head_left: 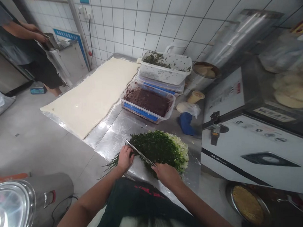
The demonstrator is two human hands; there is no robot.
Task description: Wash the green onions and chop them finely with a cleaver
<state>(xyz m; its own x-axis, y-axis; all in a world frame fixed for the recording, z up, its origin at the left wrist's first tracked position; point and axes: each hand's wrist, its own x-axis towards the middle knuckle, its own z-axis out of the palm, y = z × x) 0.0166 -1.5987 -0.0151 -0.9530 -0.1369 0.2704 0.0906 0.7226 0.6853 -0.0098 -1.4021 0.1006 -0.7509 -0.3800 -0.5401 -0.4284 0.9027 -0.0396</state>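
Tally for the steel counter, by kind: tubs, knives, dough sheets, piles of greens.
Tubs: 3
Knife: 1
Dough sheet: 1
Greens pile: 1
Total: 6

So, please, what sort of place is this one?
Probably a commercial food kitchen, perhaps a bakery: white tiled walls, a steel table, a long sheet of dough, tubs of filling, and chopped greens under a knife.
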